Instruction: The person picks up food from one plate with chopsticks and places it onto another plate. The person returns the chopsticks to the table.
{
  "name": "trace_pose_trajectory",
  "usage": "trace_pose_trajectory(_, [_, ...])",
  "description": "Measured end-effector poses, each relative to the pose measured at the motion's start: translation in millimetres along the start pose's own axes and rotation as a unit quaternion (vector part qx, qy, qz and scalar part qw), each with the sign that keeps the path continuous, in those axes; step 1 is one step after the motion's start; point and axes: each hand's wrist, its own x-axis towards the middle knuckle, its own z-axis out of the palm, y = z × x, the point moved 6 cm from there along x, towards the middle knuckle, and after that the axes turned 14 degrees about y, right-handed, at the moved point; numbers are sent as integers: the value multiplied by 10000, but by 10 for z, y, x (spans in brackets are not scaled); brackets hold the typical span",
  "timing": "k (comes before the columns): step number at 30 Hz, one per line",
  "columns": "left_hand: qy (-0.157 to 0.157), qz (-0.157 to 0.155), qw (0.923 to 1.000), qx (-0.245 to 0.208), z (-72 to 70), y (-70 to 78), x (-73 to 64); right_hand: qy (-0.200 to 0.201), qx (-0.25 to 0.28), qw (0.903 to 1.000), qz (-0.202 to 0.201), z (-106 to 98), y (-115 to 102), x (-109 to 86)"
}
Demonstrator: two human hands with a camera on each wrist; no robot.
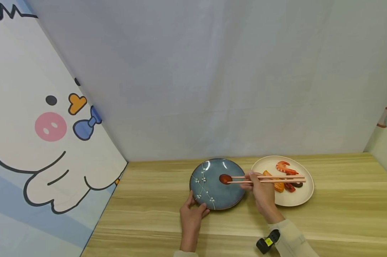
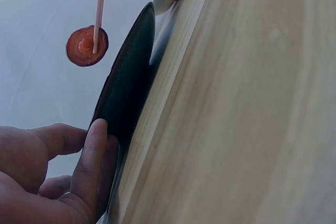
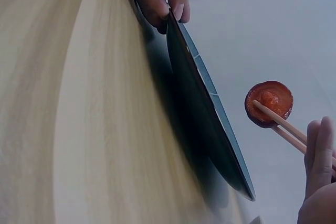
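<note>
My left hand (image 1: 191, 216) pinches the near-left rim of a blue plate (image 1: 217, 200) with white blossom sprigs. In the left wrist view, its fingers lie along the plate's underside and the thumb is at the edge. With my right hand (image 1: 263, 195) I hold a pair of pale pink chopsticks (image 1: 290, 181). Their tips grip a round, reddish-brown piece of food like a mushroom cap (image 1: 225, 179). Both wrist views show this piece in the air off the plate's face, its reddish-centred side visible. From the head it overlaps the middle of the blue plate.
To the right, a cream plate (image 1: 294, 201) holds a shrimp (image 1: 283, 166), orange pieces (image 1: 279, 187) and dark red and brown pieces, partly behind the chopsticks. Both plates are toward the back of the wooden table (image 1: 148, 214), before a pale cloth wall (image 1: 212, 89). A cartoon-printed panel (image 1: 16, 107) stands at left.
</note>
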Motion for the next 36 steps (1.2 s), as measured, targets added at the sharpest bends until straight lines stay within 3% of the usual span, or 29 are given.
trace_pose_trajectory(17, [31, 54, 9999, -100, 14, -5, -9, 223, 13, 9997, -44, -151, 14, 79])
trace_pose_trajectory(25, [35, 62, 9999, -82, 17, -5, -6, 62, 162, 9998, -90, -187, -30, 80])
trace_pose_trajectory(36, [98, 41, 9999, -91, 8, 15, -19, 174, 222, 9996, -10, -270, -63, 106])
